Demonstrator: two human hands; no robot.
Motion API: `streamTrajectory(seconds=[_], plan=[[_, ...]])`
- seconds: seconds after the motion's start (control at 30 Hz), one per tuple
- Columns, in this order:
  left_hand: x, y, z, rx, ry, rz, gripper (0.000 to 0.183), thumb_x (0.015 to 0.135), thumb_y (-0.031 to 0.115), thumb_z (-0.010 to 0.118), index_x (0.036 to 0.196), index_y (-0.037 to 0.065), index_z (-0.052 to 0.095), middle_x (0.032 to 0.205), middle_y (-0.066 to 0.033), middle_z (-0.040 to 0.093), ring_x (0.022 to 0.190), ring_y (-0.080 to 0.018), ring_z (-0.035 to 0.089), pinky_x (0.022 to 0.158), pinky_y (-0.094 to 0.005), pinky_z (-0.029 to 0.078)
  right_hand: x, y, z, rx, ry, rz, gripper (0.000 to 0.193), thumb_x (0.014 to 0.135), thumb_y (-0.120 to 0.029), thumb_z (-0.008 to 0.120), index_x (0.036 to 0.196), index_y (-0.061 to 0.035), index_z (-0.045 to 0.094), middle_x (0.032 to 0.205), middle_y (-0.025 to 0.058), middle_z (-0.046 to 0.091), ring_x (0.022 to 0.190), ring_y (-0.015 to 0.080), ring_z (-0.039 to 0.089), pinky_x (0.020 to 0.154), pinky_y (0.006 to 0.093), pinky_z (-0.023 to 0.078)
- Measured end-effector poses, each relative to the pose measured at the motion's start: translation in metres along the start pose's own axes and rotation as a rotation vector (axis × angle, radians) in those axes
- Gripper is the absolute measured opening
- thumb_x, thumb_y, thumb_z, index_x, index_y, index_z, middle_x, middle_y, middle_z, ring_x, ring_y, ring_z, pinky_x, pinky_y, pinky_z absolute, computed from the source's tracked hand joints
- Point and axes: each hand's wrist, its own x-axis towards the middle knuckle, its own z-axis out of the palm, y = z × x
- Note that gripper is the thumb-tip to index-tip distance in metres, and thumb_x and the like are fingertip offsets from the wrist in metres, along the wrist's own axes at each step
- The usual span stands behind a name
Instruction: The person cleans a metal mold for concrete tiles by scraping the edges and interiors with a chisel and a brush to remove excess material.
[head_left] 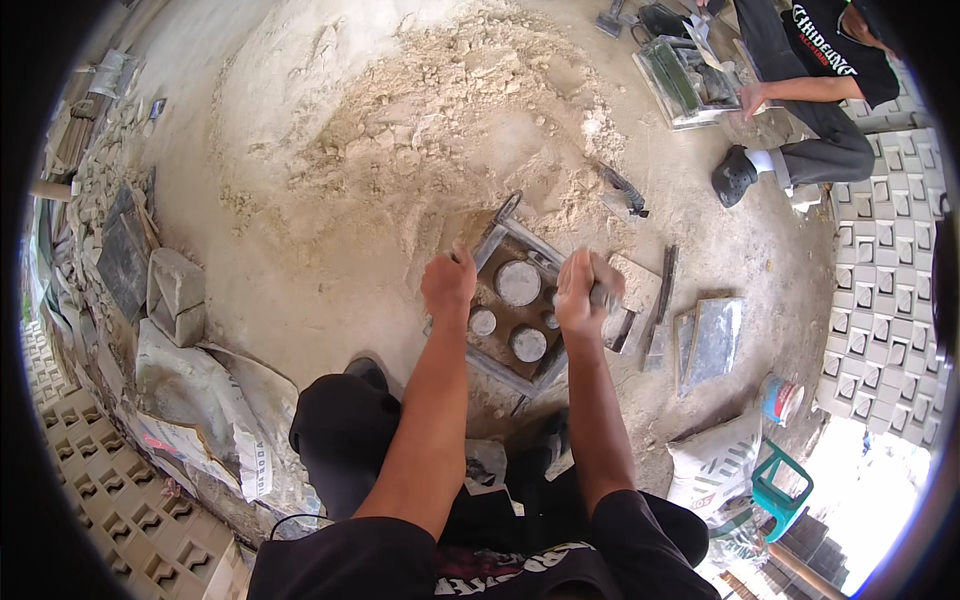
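Most of the frame's middle is taken up by a dusty floor (300, 290), on which a heap of pale sandy powder (440, 110) is spread across the upper centre. The right edge is lined by stacked pale blocks (885, 290); more patterned blocks (120, 480) are ranged at the lower left. In the upper right a co-worker (830, 60) is seated, one hand held at a box-like mould (690, 85).

Below them in size, a white sack (195, 390) is seen crumpled at the left, and a fuller sack (712, 460) is stood at the lower right, with a green plastic chair (776, 490) beside it.

At the centre a grey square frame (490, 245) is laid askew on the floor, between the two hands. To its right, flat grey plates (715, 335) are overlapped on the floor.

The left hand (450, 282) is curled narrow over the frame's left side, the right hand (586, 290) at its right; whether the frame is gripped by either cannot be told.

Above and right of the frame, a dark-handled tool (625, 190) is left lying. Inside the frame, a large pale disc (518, 284), a medium disc (528, 344) and a small disc (482, 321) are set apart on brown material.
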Motion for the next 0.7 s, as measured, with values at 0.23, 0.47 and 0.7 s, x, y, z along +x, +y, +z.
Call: streamTrajectory(seconds=[0.23, 0.47, 0.7], plan=[[0.001, 0.001, 0.003, 0.009, -0.024, 0.012, 0.052, 0.094, 0.048, 0.040, 0.094, 0.006, 0.071, 0.095, -0.0217, 0.068, 0.092, -0.0407, 0.065, 0.082, -0.0486, 0.051, -0.002, 0.020, 0.007, -0.282, -0.316, -0.031, 0.041, 0.097, -0.009, 0.045, 0.057, -0.0097, 0.034, 0.048, -0.0007, 0.038, 0.040, 0.0077, 0.035, 0.038, 0.0255, 0.024], [0.002, -0.003, -0.002, 0.002, -0.011, -0.011, 0.053, 0.094, 0.048, 0.040, 0.096, 0.005, 0.071, 0.095, -0.0217, 0.068, 0.093, -0.0399, 0.065, 0.084, -0.0485, 0.051, 0.016, -0.022, 0.025, 0.189, -0.024, -0.067, 0.042, 0.091, -0.004, 0.055, 0.054, -0.0034, 0.035, 0.049, -0.0002, 0.031, 0.046, 0.0082, 0.024, 0.041, 0.0304, 0.017], [0.001, -0.004, -0.002, -0.001, -0.015, -0.036, 0.053, 0.094, 0.047, 0.040, 0.094, 0.003, 0.070, 0.096, -0.0216, 0.068, 0.094, -0.0396, 0.064, 0.085, -0.0483, 0.050, 0.023, -0.032, 0.034, 0.282, -0.045, 0.098, 0.044, 0.093, -0.008, 0.056, 0.054, -0.0040, 0.035, 0.051, -0.0028, 0.029, 0.049, 0.0058, 0.024, 0.042, 0.0297, 0.018]])
